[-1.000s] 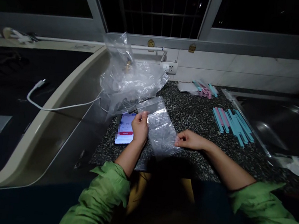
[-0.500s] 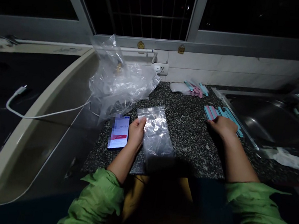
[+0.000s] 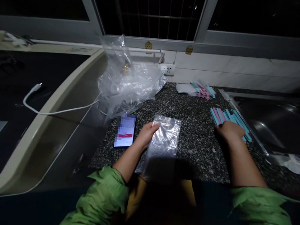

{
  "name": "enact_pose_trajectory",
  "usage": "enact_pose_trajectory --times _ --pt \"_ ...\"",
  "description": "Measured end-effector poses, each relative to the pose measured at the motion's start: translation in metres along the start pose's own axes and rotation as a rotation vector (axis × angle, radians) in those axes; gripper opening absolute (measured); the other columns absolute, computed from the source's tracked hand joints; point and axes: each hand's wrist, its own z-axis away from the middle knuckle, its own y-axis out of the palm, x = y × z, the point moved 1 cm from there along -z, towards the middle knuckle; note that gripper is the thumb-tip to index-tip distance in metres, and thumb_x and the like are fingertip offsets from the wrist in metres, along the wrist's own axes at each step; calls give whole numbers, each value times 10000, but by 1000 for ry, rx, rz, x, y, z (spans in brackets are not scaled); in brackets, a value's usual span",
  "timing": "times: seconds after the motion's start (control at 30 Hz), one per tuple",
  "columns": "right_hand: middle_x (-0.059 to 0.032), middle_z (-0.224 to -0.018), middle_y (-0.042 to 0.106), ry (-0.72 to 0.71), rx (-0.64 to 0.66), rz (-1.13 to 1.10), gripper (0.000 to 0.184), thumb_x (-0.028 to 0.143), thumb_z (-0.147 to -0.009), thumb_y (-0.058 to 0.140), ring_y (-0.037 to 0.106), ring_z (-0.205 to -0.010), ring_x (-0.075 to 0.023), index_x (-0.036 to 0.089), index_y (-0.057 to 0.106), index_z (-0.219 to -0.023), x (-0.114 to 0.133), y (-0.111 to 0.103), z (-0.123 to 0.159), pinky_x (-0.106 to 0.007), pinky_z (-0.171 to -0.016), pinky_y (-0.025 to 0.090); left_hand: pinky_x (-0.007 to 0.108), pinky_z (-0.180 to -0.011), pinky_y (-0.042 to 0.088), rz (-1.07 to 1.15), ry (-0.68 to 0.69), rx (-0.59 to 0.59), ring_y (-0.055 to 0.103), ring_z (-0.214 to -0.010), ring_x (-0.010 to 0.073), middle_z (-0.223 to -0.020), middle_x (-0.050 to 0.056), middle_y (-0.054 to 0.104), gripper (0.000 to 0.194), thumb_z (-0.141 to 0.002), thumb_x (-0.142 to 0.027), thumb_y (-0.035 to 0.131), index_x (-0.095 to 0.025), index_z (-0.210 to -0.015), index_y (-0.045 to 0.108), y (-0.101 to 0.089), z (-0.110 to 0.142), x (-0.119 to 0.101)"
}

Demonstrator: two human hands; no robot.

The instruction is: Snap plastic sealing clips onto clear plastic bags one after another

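Note:
My left hand (image 3: pixel 146 134) grips the upper left edge of a clear plastic zip bag (image 3: pixel 165 137), thumb on top. The bag looks flat, and its lower part lies in shadow at the counter's front edge. On the right, my right hand (image 3: pixel 231 131) is closed, knuckles up, over the near ends of a row of light blue and pink flat strips (image 3: pixel 227 116). Its fingertips are mostly hidden, so what they pinch cannot be made out. The strips lie side by side on the speckled counter (image 3: pixel 191 131).
A lit phone (image 3: pixel 125 131) lies left of the bag. Behind it is a heap of crumpled clear plastic (image 3: pixel 131 85). A bag with pink and blue strips (image 3: pixel 202 91) rests near the wall. A metal sink (image 3: pixel 273 123) is at right; a white cable (image 3: pixel 55 111) runs at left.
The view has shifted slightly left. My left hand has moved the zip bag a little right and turned it straighter. My right hand stays at the strips.

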Motion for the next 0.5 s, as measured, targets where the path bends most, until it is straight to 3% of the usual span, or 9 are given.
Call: enact_pose_trajectory --times 0.1,0.27,0.37,0.5 --pt "-235 -1055 616 54 51 49 429 394 -774 496 579 -1015 -332 82 627 -1038 6 -7 7 -399 -766 472 208 -470 324 -17 -14 13 472 -435 87 -503 -27 570 349 -489 -423 724 -133 -603 566 0 -1 0" --pt "-243 -1023 623 22 21 53 438 401 -771 492 597 -967 -332 72 631 -1024 9 -8 9 -384 -717 466 204 -464 313 4 17 -16 450 -422 79 -484 -42 546 302 -499 -382 704 -143 -587 541 0 -1 0" --pt "-206 -951 650 -86 -44 25 400 419 -784 461 613 -896 -308 107 648 -951 13 -5 11 -361 -668 448 203 -458 308 -7 24 -24 437 -414 75 -475 -47 532 301 -505 -381 697 -149 -574 519 1 -2 0" --pt "-122 -826 670 -350 -174 -75 313 408 -791 458 613 -778 -244 156 638 -833 28 1 22 -303 -603 409 207 -477 323 -47 15 3 457 -436 84 -495 -39 546 289 -526 -371 696 -145 -615 538 2 -3 2"
